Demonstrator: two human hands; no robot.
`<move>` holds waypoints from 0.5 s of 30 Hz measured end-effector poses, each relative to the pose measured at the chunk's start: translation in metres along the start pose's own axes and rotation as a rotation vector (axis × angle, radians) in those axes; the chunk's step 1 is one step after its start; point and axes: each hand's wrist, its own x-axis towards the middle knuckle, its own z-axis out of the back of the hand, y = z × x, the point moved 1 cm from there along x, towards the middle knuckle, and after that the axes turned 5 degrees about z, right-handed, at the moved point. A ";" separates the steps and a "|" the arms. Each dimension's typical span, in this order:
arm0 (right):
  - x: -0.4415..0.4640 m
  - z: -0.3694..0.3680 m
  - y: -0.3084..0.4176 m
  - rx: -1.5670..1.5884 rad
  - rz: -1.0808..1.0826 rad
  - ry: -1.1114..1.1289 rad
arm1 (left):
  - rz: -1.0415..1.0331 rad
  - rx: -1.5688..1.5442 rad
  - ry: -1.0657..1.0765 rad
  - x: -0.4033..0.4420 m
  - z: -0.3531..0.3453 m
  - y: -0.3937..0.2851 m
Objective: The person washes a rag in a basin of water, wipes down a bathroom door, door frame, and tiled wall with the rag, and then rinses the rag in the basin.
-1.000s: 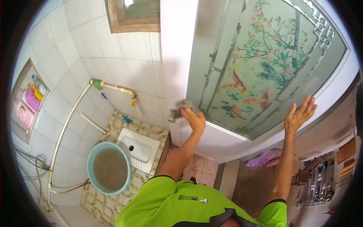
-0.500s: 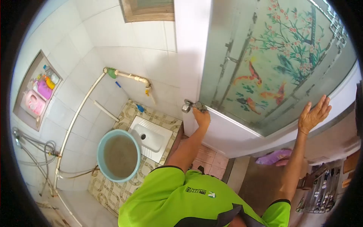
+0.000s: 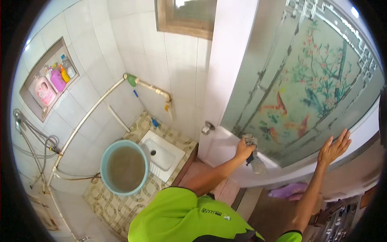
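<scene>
A door with a frosted glass panel, painted with fish and flowering branches, stands at my front right. My left hand is closed around a crumpled grey cloth, which lies against the door just below the glass. Part of the cloth hangs down below my fingers. To the left of it, a round metal door knob sticks out. My right hand rests with fingers stretched out on the white door frame edge, holding nothing.
A light blue tub of murky water stands beside a squat toilet on patterned tiles. Pipes run along the white tiled wall. Bottles fill a wall niche. A purple bag lies beyond the door.
My left hand has moved with the cloth from the door knob rightward and down to the area below the glass. My right hand stays on the door's edge. The view has shifted slightly.
</scene>
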 end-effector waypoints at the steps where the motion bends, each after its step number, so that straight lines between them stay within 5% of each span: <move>1: 0.000 0.001 0.000 -0.002 -0.005 -0.031 | -0.249 -0.003 -0.097 -0.013 0.011 -0.046; 4: -0.001 0.004 0.003 -0.037 -0.027 0.030 | -0.734 0.049 -0.365 -0.029 0.051 -0.159; 8: -0.001 0.002 0.006 -0.045 -0.037 0.012 | -0.979 0.180 -0.650 -0.003 0.093 -0.266; 11: -0.003 -0.002 0.004 -0.061 -0.015 -0.026 | -1.259 0.303 -0.744 0.017 0.094 -0.301; 15: -0.003 -0.002 0.002 -0.078 -0.001 -0.021 | -1.273 0.485 -0.692 0.027 0.093 -0.264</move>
